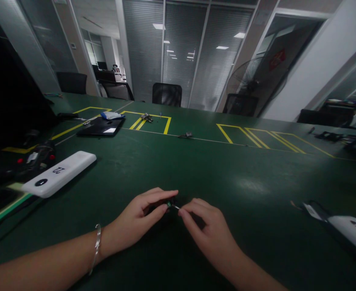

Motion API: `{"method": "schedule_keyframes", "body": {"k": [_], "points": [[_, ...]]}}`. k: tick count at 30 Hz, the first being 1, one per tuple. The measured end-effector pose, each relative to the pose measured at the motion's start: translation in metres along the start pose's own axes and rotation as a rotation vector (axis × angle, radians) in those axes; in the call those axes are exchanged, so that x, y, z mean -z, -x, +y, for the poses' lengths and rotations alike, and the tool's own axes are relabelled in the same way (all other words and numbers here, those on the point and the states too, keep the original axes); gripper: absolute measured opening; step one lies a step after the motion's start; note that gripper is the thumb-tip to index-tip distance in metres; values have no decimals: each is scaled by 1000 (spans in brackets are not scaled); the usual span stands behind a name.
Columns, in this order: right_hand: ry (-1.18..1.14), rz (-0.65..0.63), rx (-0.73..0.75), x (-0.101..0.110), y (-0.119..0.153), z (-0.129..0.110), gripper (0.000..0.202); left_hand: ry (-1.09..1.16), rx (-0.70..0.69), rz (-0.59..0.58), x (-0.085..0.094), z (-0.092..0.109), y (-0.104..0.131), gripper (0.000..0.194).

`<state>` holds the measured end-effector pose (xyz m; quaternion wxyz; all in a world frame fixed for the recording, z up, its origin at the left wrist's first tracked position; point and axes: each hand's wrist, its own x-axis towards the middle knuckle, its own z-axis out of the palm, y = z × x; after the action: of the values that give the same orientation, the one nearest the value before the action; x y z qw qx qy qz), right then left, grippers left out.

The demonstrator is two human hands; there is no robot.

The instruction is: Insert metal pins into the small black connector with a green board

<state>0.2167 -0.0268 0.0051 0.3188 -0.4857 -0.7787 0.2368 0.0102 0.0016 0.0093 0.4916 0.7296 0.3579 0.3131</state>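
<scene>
Near the front of the green table, my left hand (pixel 146 212) pinches a small dark part with a green patch (pixel 168 204) between thumb and fingers; its kind is too small to tell. A bracelet circles that wrist. Just to the right, my right hand (pixel 204 218) is closed, thumb and forefinger gripping a thin silvery pin-like piece (pixel 176 207). This piece points at the part in my left hand. Whether the two touch I cannot make out. Fingers partly cover both items.
On the green table (pixel 166 161), a white slab-shaped device marked 22 (pixel 65 171) lies left, another white device (pixel 352 232) right. Farther back are a black flat case (pixel 100 126), a small metal part (pixel 186 134), a cluster of metal parts (pixel 147 117) and yellow tape outlines.
</scene>
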Motion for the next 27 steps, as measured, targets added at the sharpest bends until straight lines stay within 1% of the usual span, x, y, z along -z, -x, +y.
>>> {"method": "schedule_keyframes", "body": {"k": [2,6,10,14,18,27], "points": [[18,-2,-8,0,0,-1,21,-6,-4,9,0,0,0,35],[20,-4,-33,-1,0,-2,21,64,39,44,-1,-3,2,29],[34,-2,-42,-1,0,-1,21,-38,-9,55,-1,-1,2,25],[33,-2,-39,-2,0,0,21,-71,-47,24,0,1,1,27],[40,-3,-35,-3,0,1,21,-90,-40,16,1,-1,0,28],[62,-18,-40,-2,1,0,22,-111,-29,4,1,-5,0,23]]}}
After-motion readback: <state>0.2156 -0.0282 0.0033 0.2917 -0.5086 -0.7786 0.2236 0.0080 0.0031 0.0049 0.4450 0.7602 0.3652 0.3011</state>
